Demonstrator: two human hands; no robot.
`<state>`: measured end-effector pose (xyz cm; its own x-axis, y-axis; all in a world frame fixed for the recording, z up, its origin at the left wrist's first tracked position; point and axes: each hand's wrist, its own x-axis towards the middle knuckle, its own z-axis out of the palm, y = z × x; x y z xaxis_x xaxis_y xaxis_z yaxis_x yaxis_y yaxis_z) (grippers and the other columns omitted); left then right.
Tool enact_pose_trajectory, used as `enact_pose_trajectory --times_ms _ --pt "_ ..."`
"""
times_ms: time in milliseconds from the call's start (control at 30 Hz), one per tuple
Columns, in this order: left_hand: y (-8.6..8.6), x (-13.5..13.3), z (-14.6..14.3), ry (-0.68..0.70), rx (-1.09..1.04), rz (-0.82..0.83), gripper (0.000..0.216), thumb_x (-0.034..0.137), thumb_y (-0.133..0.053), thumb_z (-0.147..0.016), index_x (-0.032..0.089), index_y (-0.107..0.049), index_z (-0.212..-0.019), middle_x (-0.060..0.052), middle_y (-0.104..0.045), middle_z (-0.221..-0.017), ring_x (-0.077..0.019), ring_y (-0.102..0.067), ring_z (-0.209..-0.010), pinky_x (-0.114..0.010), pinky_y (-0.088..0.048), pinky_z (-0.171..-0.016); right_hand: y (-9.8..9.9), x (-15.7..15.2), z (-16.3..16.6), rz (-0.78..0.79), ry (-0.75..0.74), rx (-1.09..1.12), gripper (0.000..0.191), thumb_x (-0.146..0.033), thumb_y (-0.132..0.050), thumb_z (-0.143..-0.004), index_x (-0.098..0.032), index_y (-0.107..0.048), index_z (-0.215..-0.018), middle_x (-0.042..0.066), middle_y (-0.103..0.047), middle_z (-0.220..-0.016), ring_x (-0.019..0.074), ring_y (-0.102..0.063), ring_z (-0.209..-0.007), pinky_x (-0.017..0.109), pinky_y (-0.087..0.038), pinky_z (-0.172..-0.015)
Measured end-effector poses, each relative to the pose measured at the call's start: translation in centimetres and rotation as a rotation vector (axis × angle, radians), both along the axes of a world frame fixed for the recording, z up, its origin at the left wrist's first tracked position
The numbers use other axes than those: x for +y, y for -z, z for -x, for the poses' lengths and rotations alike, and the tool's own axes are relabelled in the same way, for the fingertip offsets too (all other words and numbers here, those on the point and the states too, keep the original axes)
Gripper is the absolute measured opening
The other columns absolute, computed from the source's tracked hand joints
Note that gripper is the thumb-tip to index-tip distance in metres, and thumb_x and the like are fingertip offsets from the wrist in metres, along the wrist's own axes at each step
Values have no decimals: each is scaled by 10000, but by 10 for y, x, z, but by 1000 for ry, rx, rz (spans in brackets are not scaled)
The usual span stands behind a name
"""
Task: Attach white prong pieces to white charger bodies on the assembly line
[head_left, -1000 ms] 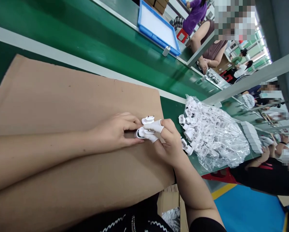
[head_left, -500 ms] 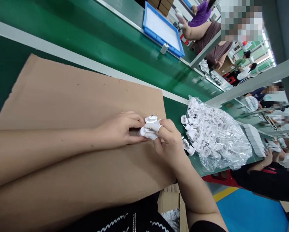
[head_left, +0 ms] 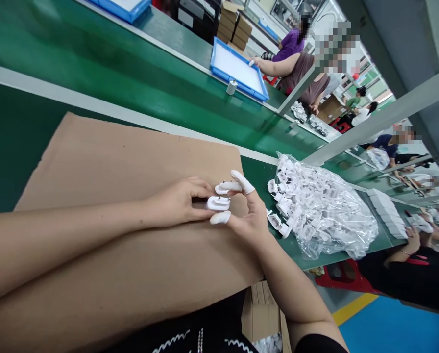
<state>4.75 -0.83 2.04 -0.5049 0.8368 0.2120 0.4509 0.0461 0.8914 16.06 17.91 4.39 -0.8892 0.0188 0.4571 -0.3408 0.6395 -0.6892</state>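
Over the brown cardboard sheet [head_left: 138, 157], my left hand [head_left: 184, 198] is closed on a white plug adapter [head_left: 218, 203] with metal pins, its thumb and fingers on either side. My right hand [head_left: 247, 211] wears white finger cots and is spread round the adapter's right end, thumb below and fingers above, with a gap visible at the thumb. Partly behind the right fingers shows a second white plug [head_left: 219, 189]; whether those fingers touch it I cannot tell. Just right of my right hand lie loose white plug parts [head_left: 276, 221].
A clear plastic bag [head_left: 329, 211] full of white plug parts lies at the right, beside a row of white blocks [head_left: 386, 213]. Across the green belt [head_left: 131, 83] are a blue tray [head_left: 237, 68] and a white adapter [head_left: 231, 87]. Co-workers sit beyond and at the right.
My right fingers and thumb, earlier pressed round the adapter, are now spread apart. The left hand still grips it. The view has shifted, and a co-worker's hand is now at the blue tray.
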Motion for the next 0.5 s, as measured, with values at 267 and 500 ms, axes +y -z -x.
enact_pose_trajectory --times_ms 267,500 --pt "-57 -16 43 -288 -179 179 451 560 -816 -768 249 -802 -1094 -13 -786 -1067 -256 -664 -995 -330 -504 -825 17 20 20 -195 96 -89 656 -214 -650 -924 -199 -427 -1541 154 -617 -1386 270 -554 -1289 474 -452 -1114" --pt "-40 6 155 -767 5 234 540 505 -831 -764 157 -756 -1170 -44 -761 -1112 -221 -638 -967 -346 -470 -890 18 16 21 -186 47 -188 241 -74 -617 -878 -193 -701 -1070 64 -717 -1022 207 -613 -980 338 -497 -888"
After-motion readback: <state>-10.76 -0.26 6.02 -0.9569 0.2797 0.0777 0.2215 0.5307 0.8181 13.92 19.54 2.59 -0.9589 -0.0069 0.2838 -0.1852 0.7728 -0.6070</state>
